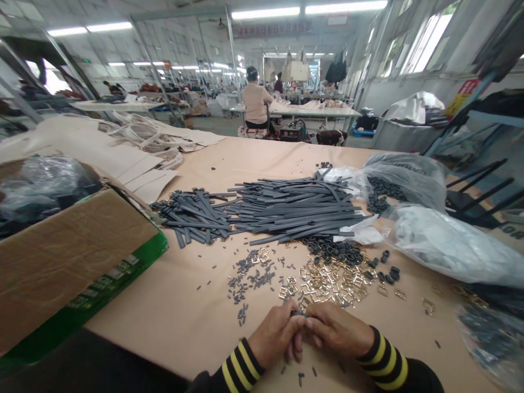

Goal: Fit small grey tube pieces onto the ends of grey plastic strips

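Note:
My left hand [278, 330] and my right hand [339, 331] meet close to the table's front edge, fingertips pressed together. Between them shows a small dark strap piece [299, 314], mostly covered by fingers and thumbs. Just beyond my hands lies a heap of gold-coloured metal buckles [333, 281]. Dark strap loops [327, 251] are piled behind the buckles. To the left, many short dark pieces [249, 273] are scattered, with a few buckles among them. Long dark straps [295, 207] lie stacked farther back, beside a bundle of shorter straps [196, 215].
A cardboard box [82, 256] holding plastic-wrapped items stands at the left. Clear plastic bags [454, 240] lie along the right side, one spilling dark loops. Pale fabric pieces [82, 147] cover the table's far left. Beyond the table, a person [256, 101] sits at another worktable.

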### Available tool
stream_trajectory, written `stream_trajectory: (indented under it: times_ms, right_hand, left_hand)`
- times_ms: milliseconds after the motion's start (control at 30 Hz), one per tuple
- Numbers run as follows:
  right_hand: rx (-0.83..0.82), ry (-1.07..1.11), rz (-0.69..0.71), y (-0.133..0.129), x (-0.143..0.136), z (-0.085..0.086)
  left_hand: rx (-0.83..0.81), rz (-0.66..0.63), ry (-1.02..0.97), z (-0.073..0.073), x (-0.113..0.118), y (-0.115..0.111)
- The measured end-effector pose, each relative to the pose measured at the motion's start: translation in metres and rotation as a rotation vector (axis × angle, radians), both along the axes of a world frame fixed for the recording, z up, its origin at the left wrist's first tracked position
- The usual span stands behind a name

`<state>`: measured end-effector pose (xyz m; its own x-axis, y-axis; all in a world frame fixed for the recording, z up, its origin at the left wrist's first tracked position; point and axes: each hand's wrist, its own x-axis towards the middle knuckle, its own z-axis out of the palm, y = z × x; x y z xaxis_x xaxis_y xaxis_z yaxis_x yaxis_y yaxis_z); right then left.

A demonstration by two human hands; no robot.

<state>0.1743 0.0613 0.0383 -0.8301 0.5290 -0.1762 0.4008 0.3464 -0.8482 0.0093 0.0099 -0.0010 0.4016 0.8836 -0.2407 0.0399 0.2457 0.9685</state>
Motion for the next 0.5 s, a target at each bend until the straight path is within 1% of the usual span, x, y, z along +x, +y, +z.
stream_trajectory:
  times_ms: [133, 200, 267, 300, 367, 400, 433, 467, 500]
  right_hand:
    - [0.05, 0.062, -0.035, -0.003, -0.004, 0.001]
    - [0.042, 0.051, -0.077, -0.002, -0.002, 0.001]
    - [0.023, 0.007, -0.146, 0.002, 0.004, 0.001]
    - [0.008, -0.011, -0.181, 0.005, 0.01, 0.001]
    - [-0.029, -0.02, -0.252, 0.011, 0.024, 0.001]
    - [-0.043, -0.012, -0.285, 0.014, 0.033, 0.001]
    - [-0.046, -0.005, -0.321, 0.017, 0.042, 0.001]
    - [-0.038, -0.001, -0.366, 0.02, 0.051, 0.0]
    - [-0.022, -0.004, -0.421, 0.022, 0.06, -0.001]
  left_hand:
    - [-0.051, 0.009, -0.028, -0.003, 0.003, 0.002]
    - [-0.067, 0.079, -0.065, 0.001, -0.001, 0.008]
    - [-0.051, 0.205, -0.078, 0.013, -0.017, 0.02]
    - [-0.037, 0.281, -0.073, 0.021, -0.031, 0.029]
    - [-0.032, 0.448, -0.081, 0.042, -0.07, 0.053]
    - [-0.022, 0.6, -0.102, 0.053, -0.094, 0.066]
    - [0.017, 0.794, -0.143, 0.062, -0.118, 0.08]
    - [0.071, 0.916, -0.162, 0.07, -0.141, 0.092]
    - [0.118, 1.002, -0.172, 0.076, -0.162, 0.103]
